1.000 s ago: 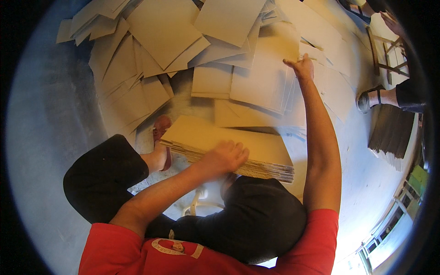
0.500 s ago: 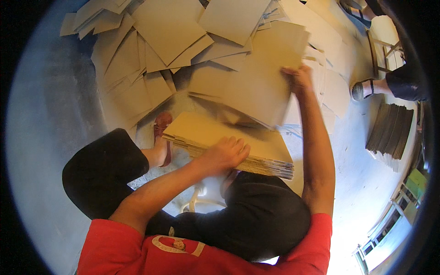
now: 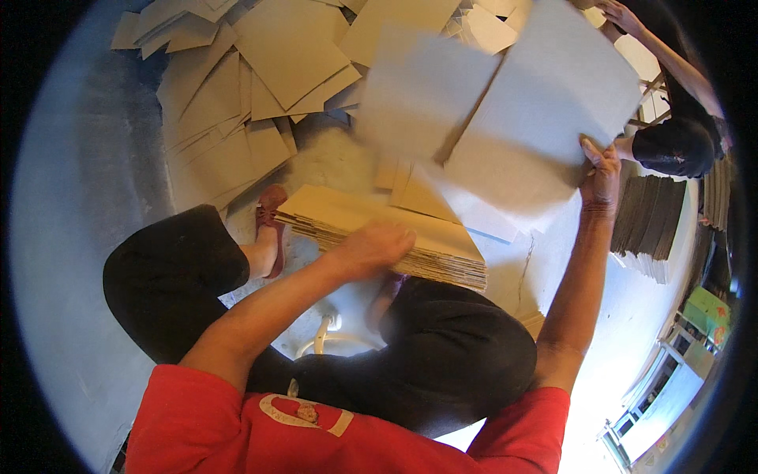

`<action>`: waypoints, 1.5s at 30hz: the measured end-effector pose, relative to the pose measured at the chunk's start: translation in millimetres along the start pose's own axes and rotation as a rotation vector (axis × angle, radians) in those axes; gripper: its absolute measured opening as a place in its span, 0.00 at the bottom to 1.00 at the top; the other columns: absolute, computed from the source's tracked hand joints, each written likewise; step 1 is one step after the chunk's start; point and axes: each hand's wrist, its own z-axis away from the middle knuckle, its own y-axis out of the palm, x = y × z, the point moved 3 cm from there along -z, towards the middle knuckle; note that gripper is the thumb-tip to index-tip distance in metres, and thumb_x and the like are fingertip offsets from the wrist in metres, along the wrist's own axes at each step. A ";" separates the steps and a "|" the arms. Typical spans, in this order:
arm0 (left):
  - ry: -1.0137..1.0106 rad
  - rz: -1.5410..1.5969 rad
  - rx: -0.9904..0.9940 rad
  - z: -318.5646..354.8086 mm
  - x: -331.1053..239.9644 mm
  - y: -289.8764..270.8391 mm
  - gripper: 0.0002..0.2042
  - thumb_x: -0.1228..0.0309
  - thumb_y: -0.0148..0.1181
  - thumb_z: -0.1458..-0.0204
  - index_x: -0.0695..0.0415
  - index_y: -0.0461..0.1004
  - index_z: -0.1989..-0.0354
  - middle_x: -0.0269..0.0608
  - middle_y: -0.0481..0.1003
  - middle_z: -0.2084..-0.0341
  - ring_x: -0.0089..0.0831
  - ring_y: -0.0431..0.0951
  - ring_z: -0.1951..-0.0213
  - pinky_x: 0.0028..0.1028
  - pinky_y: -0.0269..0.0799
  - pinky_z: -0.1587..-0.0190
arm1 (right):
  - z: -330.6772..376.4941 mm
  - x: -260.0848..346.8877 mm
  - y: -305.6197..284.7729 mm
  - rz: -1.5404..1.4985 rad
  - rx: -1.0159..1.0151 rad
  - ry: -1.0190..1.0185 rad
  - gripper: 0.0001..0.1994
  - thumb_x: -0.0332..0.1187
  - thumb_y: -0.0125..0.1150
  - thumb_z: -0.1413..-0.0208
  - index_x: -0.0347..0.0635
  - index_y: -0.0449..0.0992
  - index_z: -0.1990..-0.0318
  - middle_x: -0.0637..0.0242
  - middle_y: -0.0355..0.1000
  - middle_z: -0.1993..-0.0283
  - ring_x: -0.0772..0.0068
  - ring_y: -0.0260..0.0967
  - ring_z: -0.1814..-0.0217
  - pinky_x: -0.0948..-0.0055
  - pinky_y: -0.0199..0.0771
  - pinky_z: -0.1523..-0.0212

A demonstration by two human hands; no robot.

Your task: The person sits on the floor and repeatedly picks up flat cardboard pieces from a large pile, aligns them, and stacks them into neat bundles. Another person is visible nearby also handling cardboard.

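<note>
My left hand (image 3: pixel 377 246) is curled over the near edge of a thick stack of tan cardboard sheets (image 3: pixel 446 237), which rests by my right knee. Raised to the right, my right hand (image 3: pixel 600 175) grips the lower right corner of a large cardboard sheet (image 3: pixel 545 110), thumb on the face towards me. Just left of that sheet is a second, motion-blurred sheet (image 3: pixel 426 91); I cannot tell whether the two are joined. Both are above the floor pile, apart from the stack.
A loose heap of cardboard sheets (image 3: pixel 292 55) spreads over the floor ahead. To the right, another person's arm (image 3: pixel 679 59) and knee show beside a dark stack of sheets (image 3: pixel 651 213). A green and white object (image 3: pixel 707 316) stands at the lower right.
My right hand has moved right and swung its cardboard up and away from the stack. The left hand stays on the stack. The other person's arm has come into view.
</note>
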 end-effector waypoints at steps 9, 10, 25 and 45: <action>0.032 -0.221 -0.042 54.5 -16.0 52.3 0.22 0.70 0.53 0.54 0.60 0.65 0.48 0.51 0.70 0.57 0.47 0.71 0.55 0.44 0.64 0.53 | 114.7 -139.8 44.0 -0.697 -0.140 0.221 0.29 0.14 0.61 0.60 0.43 0.68 0.46 0.64 0.70 0.52 0.63 0.67 0.47 0.59 0.66 0.41; 0.028 -0.193 -0.047 56.5 -19.1 52.0 0.22 0.71 0.53 0.54 0.59 0.65 0.47 0.52 0.70 0.56 0.48 0.71 0.54 0.45 0.63 0.52 | 125.3 -147.7 42.0 -0.717 -0.128 0.233 0.28 0.15 0.61 0.59 0.43 0.68 0.46 0.65 0.70 0.52 0.63 0.67 0.48 0.60 0.67 0.41; -0.383 -0.036 -0.089 -71.8 80.8 -144.2 0.30 0.64 0.70 0.61 0.58 0.70 0.47 0.49 0.74 0.55 0.44 0.72 0.49 0.39 0.65 0.47 | 81.4 -85.8 22.5 -0.422 0.077 0.129 0.18 0.25 0.62 0.52 0.37 0.73 0.51 0.66 0.74 0.53 0.70 0.69 0.49 0.68 0.62 0.41; -0.687 0.388 0.043 102.1 234.2 -221.4 0.25 0.65 0.68 0.62 0.57 0.75 0.52 0.39 0.77 0.64 0.31 0.76 0.60 0.34 0.71 0.53 | 71.3 39.0 -23.9 0.180 -0.153 -0.328 0.14 0.18 0.60 0.50 0.36 0.76 0.55 0.62 0.75 0.54 0.67 0.73 0.56 0.67 0.74 0.51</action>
